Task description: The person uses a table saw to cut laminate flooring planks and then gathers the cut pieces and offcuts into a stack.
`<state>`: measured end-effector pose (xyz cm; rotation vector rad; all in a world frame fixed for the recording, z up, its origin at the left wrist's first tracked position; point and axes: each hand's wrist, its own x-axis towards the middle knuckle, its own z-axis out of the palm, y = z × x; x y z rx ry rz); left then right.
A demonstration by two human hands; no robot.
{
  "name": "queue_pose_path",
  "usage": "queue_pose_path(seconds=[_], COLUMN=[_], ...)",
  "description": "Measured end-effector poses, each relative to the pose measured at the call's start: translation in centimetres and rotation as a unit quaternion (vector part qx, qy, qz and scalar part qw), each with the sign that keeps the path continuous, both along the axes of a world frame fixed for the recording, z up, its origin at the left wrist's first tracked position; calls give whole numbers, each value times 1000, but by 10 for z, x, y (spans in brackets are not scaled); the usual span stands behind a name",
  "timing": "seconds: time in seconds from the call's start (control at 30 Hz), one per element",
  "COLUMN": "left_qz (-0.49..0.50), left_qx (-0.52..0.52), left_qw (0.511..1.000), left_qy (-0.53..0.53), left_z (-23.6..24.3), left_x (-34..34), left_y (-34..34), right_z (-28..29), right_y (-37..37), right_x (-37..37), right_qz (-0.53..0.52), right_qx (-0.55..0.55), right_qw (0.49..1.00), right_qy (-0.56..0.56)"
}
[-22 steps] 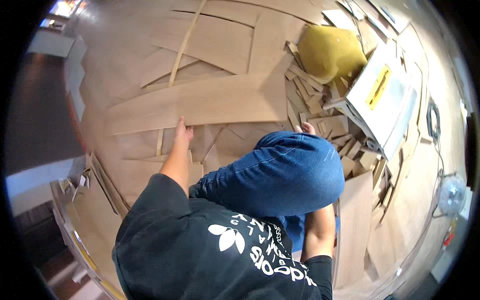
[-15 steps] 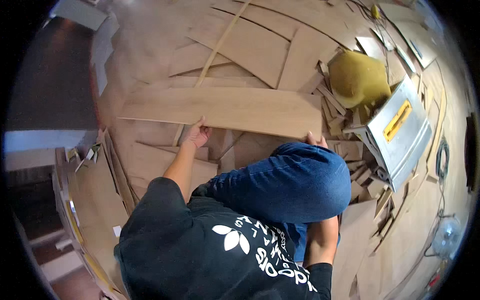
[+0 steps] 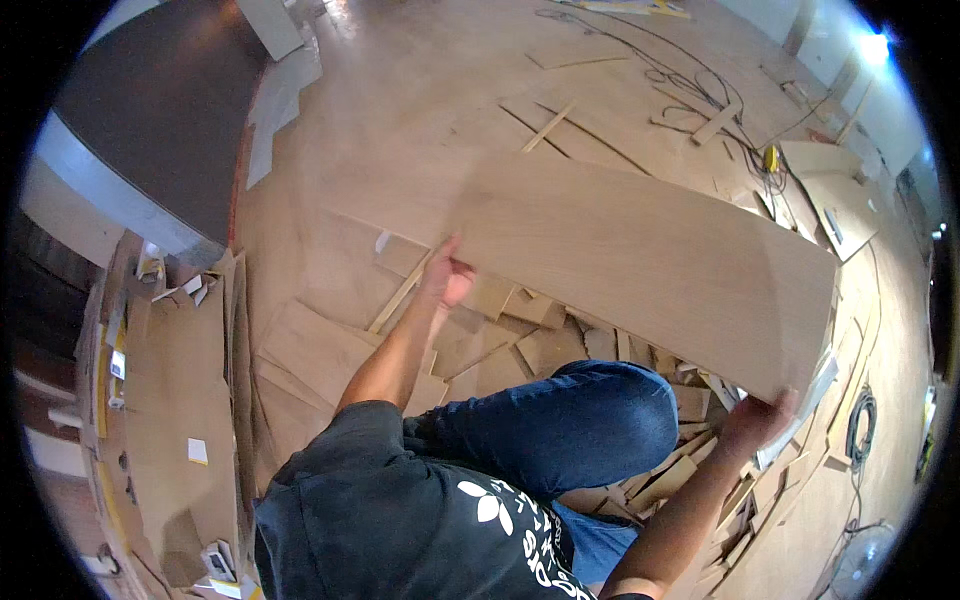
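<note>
I am holding a long, wide, light wooden plank (image 3: 640,270) raised at a slant, its right end nearer me. My left hand (image 3: 450,275) grips the near edge toward the left end, and my right hand (image 3: 760,410) is closed on the near right corner. Beneath the plank and around my bent, jeans-covered leg lie loose boards and small wood offcuts (image 3: 545,350). A silver metal machine (image 3: 822,370) beside my right hand is mostly hidden by the plank.
A stack of brown sheets (image 3: 170,450) runs along the left. Beyond it is a dark recessed area (image 3: 170,120). Tangled cables (image 3: 690,85) lie across the back floor, and a coiled cable (image 3: 860,425) and a round clear object (image 3: 860,560) sit at the right.
The plank has come up off the pile and moved right, now covering most of the metal machine and yellow object. My right hand has moved out from behind my knee, and the view has shifted.
</note>
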<state>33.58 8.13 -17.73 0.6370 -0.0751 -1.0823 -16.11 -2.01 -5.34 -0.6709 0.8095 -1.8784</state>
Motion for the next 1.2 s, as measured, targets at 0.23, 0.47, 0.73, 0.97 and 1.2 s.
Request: queue_pose_path(seconds=[0.23,0.47,0.73,0.97,1.2], left_qz=[-270,-218,-259,-458,-327], left_qx=[-209,-246,-193,-73,-76], left_qw=[916,934,942,753,679], left_qy=[-212,141,-93,-466,-653], left_z=[113,161,124,159,153], left_x=[-204,-156,-44,-146,-280], left_y=[-55,-110,-168,-252,-372], right_z=[74,17,-35,-32,-29], right_y=[46,112,184,142,149], right_x=[46,-117,-257,-276,-362], right_qz=[-62,-76,-412,-397,-402], right_qx=[101,-36,130,164,212], right_qw=[992,995,803,807,671], right_qy=[37,50,410,406,585])
